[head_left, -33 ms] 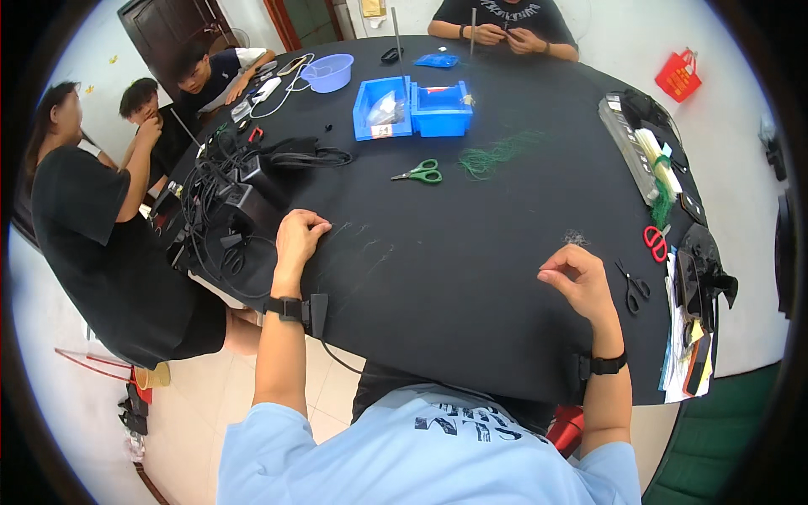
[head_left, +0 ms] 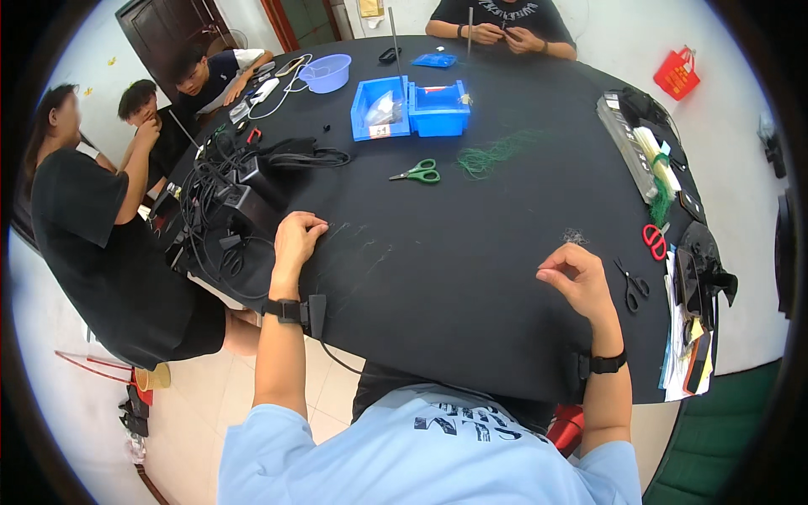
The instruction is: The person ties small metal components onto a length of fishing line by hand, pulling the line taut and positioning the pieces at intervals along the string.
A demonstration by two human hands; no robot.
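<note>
My left hand (head_left: 298,240) is over the left of the black table (head_left: 480,278), thumb and fingertips pinched together. Fine pale threads (head_left: 368,252) lie scattered just right of it. On the right side, my right hand (head_left: 577,276) is held in a pinch too, its fingers curled. Whatever either pinch may hold is too thin to make out. Just beyond the right hand is a small tangle of pale thread (head_left: 573,236). Black snips (head_left: 632,286) lie to its right. Farther off are green-handled scissors (head_left: 418,172) and a loose heap of green thread (head_left: 492,156).
Two blue bins (head_left: 440,118) stand toward the far side, near a purple basin (head_left: 326,74). Black cables and adapters (head_left: 244,189) crowd the left edge. Red scissors (head_left: 654,241) and papers (head_left: 673,370) line the right. Several people sit or stand around the table.
</note>
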